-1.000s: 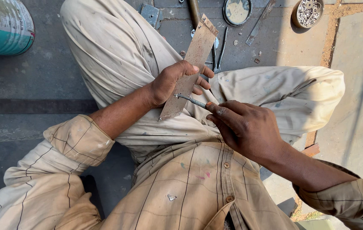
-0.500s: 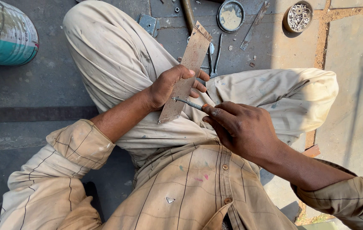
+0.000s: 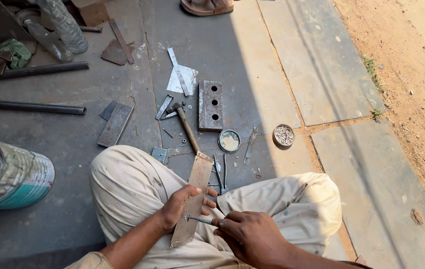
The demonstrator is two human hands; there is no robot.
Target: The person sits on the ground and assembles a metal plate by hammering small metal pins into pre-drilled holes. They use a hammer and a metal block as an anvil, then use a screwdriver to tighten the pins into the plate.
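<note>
A flat metal strip point(image 3: 193, 199) was held at the bottom centre of the view, above the lap, gripped in the left hand point(image 3: 178, 209) with the fingers curled narrowly around its lower half and the thumb laid across its face. The strip was tilted, its upper end pointing toward 12 o'clock. A thin metal pin-like tool point(image 3: 198, 218) was pinched between the fingertips of the right hand point(image 3: 250, 234), whose fingers were closed tight on it, and its tip was laid against the strip's face near the left thumb. The right hand was placed at 4 o'clock from the strip.

Beyond the knees, at 12 o'clock from the strip, a hammer point(image 3: 185, 124) was seen lying on the grey floor point(image 3: 252, 65), with a rusty metal block with three holes point(image 3: 211, 105) just beside it at 3 o'clock. A round open tin point(image 3: 229, 141) was set near the block's lower end, and a small round dish of metal bits point(image 3: 284, 135) was placed farther toward 3 o'clock. Thin rods and a flat file-like piece point(image 3: 250, 145) were lying between tin and knee. A large painted can on its side point(image 3: 10, 174) was seen at 9 o'clock, and dark pipes point(image 3: 30, 106) at 10 o'clock.
</note>
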